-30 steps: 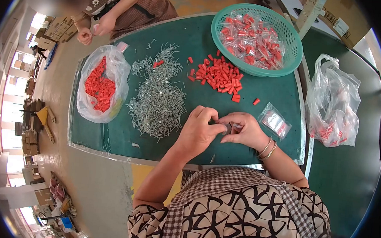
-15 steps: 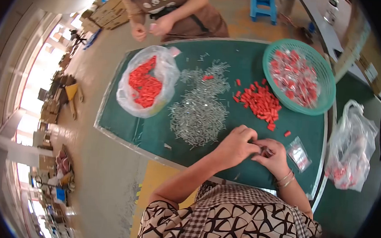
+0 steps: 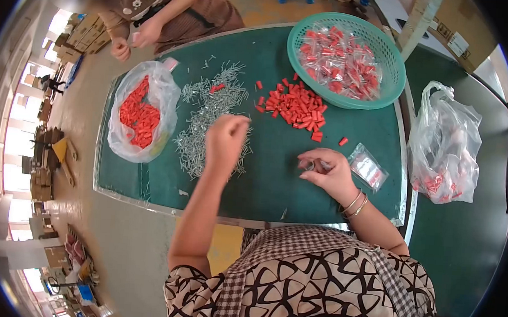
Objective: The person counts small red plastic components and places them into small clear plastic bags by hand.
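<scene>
A small clear plastic bag point(image 3: 313, 164) is pinched in the grip of the right hand point(image 3: 327, 173), low over the green felt-like bench point(image 3: 276, 183). The left hand point(image 3: 226, 138) is raised, its grip closed above a heap of thin grey metal nails point(image 3: 209, 127). Beyond the right hand lie red plastic plugs point(image 3: 295, 106) and a round teal mesh basket point(image 3: 388, 50). Crinkled bags flank both sides; the floor is smooth concrete.
</scene>
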The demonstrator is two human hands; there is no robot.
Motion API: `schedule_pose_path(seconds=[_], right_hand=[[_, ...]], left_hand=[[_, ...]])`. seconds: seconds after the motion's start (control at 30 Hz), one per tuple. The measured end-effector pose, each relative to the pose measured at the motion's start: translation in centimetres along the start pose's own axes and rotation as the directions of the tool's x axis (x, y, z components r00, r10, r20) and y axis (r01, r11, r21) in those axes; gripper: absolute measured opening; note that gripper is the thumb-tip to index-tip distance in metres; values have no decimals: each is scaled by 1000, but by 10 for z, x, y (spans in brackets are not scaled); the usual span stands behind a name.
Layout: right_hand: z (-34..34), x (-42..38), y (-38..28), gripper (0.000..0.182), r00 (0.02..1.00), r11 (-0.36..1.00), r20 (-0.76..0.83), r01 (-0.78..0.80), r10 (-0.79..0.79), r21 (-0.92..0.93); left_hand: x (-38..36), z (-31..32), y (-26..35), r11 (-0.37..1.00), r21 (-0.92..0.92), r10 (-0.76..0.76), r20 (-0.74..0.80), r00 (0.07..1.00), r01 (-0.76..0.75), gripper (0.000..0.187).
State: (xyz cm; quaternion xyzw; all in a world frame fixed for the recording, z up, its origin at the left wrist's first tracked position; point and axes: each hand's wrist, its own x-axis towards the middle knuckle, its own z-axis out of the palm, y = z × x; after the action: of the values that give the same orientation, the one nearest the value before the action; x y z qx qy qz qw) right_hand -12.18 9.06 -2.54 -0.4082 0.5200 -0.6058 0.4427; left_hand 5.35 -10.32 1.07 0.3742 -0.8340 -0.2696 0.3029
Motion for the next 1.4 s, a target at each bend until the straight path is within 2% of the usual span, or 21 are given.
schedule_pose_path(seconds=[0.07,0.17,0.27,0.37,0.47,0.57,0.67,0.77,0.87,0.97,1.07,1.17,1.27,1.37,1.4], right_hand=[[-1,1,3,37,999,999,35,9,-8,-34],[-2,1,5,37,998,995,66,19,-13,-95],[0,1,-1,35,1000,997,24,-2,4,-82],[-3,1,-1,37,995,999,94,27,-23,-45],[-3,0,-3,38,992,994,120,42,-29,-105],[0,1,-6,36,994,991,92,70,-59,-116],[1,1,-6,36,994,988,101,62,-48,-142],[1,1,-5,35,995,987,102,37,-21,-154],[1,1,-3,35,996,993,90,25,-14,-114],[1,2,-2,35,996,993,88,28,-18,-115],[1,2,3,35,996,994,84,37,-29,-98],[0,2,1,34,994,989,102,52,-38,-141],[2,2,0,34,995,994,95,23,-13,-106],[0,3,7,34,995,993,82,62,-55,-97],[-1,2,6,34,996,994,79,42,-34,-99]], left_hand=[[27,0,-35,976,214,47,3,999,-47,11],[51,10,-55,887,406,161,177,971,-221,9],[63,22,-60,794,532,153,292,944,-293,5],[71,25,-61,694,579,197,420,886,-429,5],[73,19,-61,812,459,178,391,903,-360,4],[61,16,-44,918,326,122,312,942,-227,7],[54,17,-49,813,348,344,359,868,-466,8],[56,16,-58,768,328,409,409,816,-550,7],[59,14,-54,658,329,518,454,725,-677,13],[61,7,-38,515,358,569,537,623,-779,14],[65,8,-41,433,325,597,596,537,-841,12],[71,8,-49,487,275,570,619,540,-829,10],[76,18,-66,705,278,481,488,728,-652,11],[84,24,-62,774,286,467,344,814,-565,7],[87,27,-63,748,292,490,362,793,-595,8]])
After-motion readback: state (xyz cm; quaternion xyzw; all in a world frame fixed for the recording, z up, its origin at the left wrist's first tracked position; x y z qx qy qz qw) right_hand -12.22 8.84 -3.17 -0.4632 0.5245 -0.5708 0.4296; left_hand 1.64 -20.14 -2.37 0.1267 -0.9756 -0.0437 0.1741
